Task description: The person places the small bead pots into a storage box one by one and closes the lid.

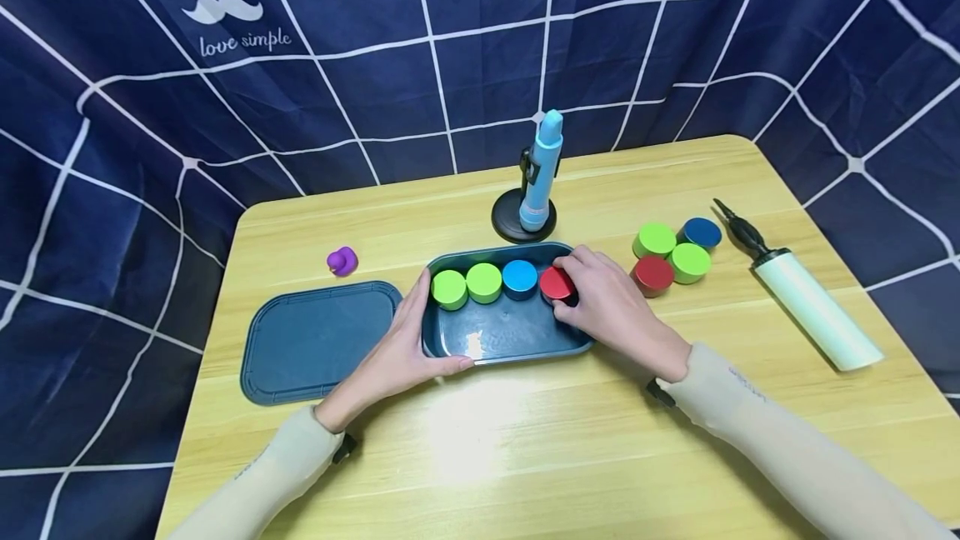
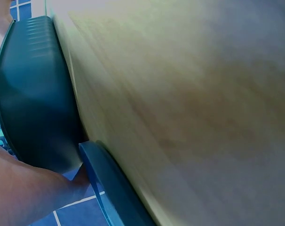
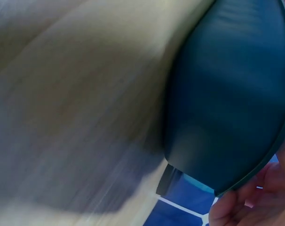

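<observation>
A dark blue open box [image 1: 517, 340] sits on the table. My left hand [image 1: 408, 352] holds its left end, thumb along the front rim and fingers at the left wall. My right hand [image 1: 611, 298] grips a short red cylinder [image 1: 556, 282] inside the box at the right end. To its left stand a blue cylinder [image 1: 520, 279] and two green cylinders, one [image 1: 483, 282] beside the other [image 1: 450, 289]. Both wrist views show the box's outer wall [image 2: 36, 94]; the cylinders are hidden there.
A blue lid [image 1: 318, 344] lies left of the box, a purple rubber duck [image 1: 342, 261] behind it. A light-blue pen-like device [image 1: 545, 173] leans in a black stand [image 1: 513, 219]. Several more cylinders, including a dark red one [image 1: 653, 275], and a hand pump [image 1: 817, 307] lie right.
</observation>
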A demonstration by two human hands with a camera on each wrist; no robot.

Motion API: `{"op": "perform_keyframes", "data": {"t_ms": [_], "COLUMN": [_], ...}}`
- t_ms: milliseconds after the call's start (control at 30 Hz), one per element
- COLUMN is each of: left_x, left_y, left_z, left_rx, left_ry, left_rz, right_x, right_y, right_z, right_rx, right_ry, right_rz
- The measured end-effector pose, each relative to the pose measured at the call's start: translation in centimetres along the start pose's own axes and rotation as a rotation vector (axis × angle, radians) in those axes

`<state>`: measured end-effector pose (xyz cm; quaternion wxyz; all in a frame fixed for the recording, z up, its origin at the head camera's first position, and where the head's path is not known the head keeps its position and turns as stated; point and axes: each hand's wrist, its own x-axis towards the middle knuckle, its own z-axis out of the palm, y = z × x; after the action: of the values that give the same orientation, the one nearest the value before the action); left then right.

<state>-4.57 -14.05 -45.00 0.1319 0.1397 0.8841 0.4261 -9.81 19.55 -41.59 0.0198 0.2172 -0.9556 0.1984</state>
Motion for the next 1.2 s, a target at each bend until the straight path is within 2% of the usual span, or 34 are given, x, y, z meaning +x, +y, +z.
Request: {"op": "perform_keyframes", "data": {"t_ms": [267, 600, 900, 1200], "left_x": [-0.1, 0.0, 0.0, -0.1], "left_y": [0.2, 0.1, 0.2, 0.2], "left_z": [0.0, 0.1, 0.1, 0.1], "left_rx": [0.002, 0.011, 0.013, 0.01], "left_ry": [0.001, 0.012, 0.008, 0.009], "left_rz": [0.006, 0.018, 0.008, 0.01], "right_x": [-0.1, 0.1, -0.6, -1.6], "right_y": [-0.1, 0.2, 0.2, 1.2], "right_z": [0.4, 0.8, -0.1, -1.0], "right_rx": [-0.054, -0.042, 0.052, 0.105], "right_ry": [0.033, 0.081, 0.095, 0.19], "right_rz": [-0.027, -0.03, 0.002, -0.028]}}
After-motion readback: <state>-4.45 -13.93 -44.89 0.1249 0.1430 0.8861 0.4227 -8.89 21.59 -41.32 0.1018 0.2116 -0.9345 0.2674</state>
